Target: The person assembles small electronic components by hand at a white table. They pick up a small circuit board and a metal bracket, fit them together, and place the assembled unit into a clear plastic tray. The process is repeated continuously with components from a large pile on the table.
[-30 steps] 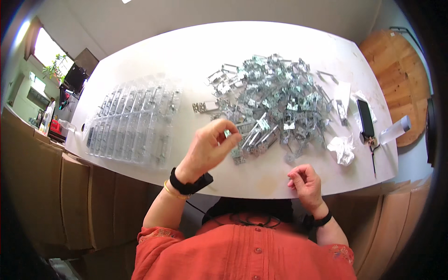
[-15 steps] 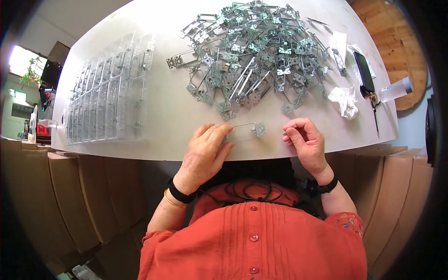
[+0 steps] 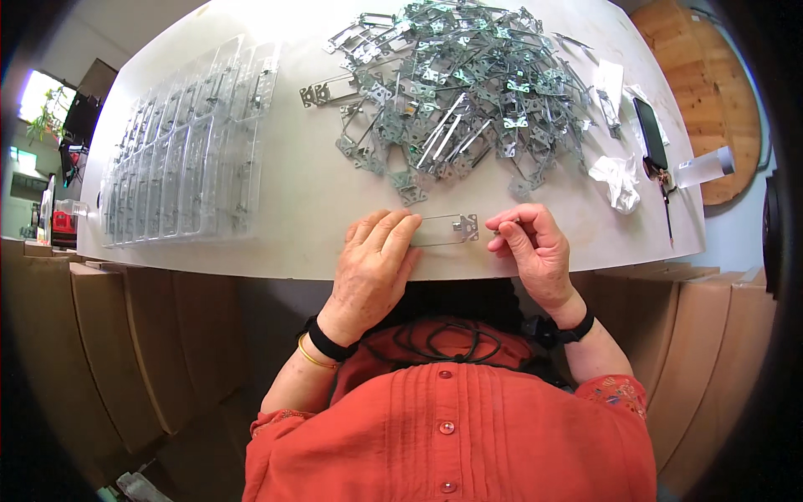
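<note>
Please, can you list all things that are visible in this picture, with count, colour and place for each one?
metal bracket: one, silver-grey, flat on the table's near edge between both hands
pile of metal brackets: many, silver-grey, far middle of the table
clear plastic trays: several, transparent, in a row at the left
phone: one, black, far right
crumpled wrapper: one, white, right, near the phone
table: one, white
round wooden board: one, brown, beyond the table's right end
left hand: fingers on the bracket's left end
right hand: pinched, beside the bracket's right end
</note>
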Demonstrator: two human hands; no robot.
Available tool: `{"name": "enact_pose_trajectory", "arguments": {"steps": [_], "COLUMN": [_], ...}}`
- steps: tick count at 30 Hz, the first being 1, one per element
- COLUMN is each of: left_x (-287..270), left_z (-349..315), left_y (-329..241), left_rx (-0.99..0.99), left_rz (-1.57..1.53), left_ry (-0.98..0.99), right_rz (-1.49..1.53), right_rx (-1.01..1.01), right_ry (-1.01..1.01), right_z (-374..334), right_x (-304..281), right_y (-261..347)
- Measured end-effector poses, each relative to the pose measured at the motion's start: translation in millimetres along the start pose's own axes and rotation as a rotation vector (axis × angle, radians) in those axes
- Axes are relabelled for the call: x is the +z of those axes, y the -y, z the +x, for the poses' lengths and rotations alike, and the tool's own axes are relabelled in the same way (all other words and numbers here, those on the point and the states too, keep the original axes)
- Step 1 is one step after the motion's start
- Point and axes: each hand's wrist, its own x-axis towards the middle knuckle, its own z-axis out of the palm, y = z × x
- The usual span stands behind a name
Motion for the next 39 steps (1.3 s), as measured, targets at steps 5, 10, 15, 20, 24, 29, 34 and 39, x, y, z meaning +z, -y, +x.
{"name": "enact_pose_trajectory", "arguments": {"steps": [5, 10, 15, 20, 24, 29, 34, 39], "left_x": [3, 5, 7, 11, 12, 10, 8, 9], "left_z": [-2, -2, 2, 4, 6, 7, 8, 7], "left_y": [-1, 1, -3, 0, 2, 3, 5, 7], "left_rx": [-0.005, -0.023, -0.039, -0.033, -0.017, 0.004, 0.007, 0.027], "left_rz": [0.002, -0.01, 0.005, 0.028, 0.006, -0.038, -0.048, -0.071], "left_ry": [-0.006, -0.018, -0.021, -0.03, -0.039, -0.037, -0.029, -0.043], "right_rz": [0.065, 0.062, 0.062, 0.055, 0.092, 0.057, 0.018, -0.076], "right_rx": [-0.011, -0.016, -0.038, -0.075, -0.144, -0.187, -0.193, -0.234], "right_ry": [-0.007, -0.04, -0.032, -0.018, -0.058, -0.08, -0.075, -0.065], "right_z": [4, 4, 6, 6, 9, 13, 16, 20], "right_x": [5, 7, 7, 7, 8, 12, 16, 19], "right_y": [-6, -11, -10, -12, -10, -8, -11, -12]}}
